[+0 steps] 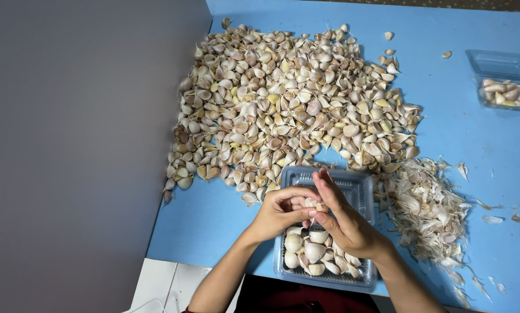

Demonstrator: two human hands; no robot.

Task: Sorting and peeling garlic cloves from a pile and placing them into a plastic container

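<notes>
My left hand [280, 211] and my right hand [341, 217] meet above a clear plastic tray [358, 188] near the table's front edge. Together they pinch one garlic clove [313, 203] between the fingertips. Several peeled cloves [312, 255] lie in the tray below my hands. A large pile of unpeeled garlic cloves [289, 104] spreads across the blue table [213, 220] just beyond the tray.
A heap of papery garlic skins [428, 208] lies right of the tray. At the far right stands a second clear tray [506, 87] holding cloves. A grey wall [80, 145] borders the table on the left. White floor tiles [167, 284] show below the table edge.
</notes>
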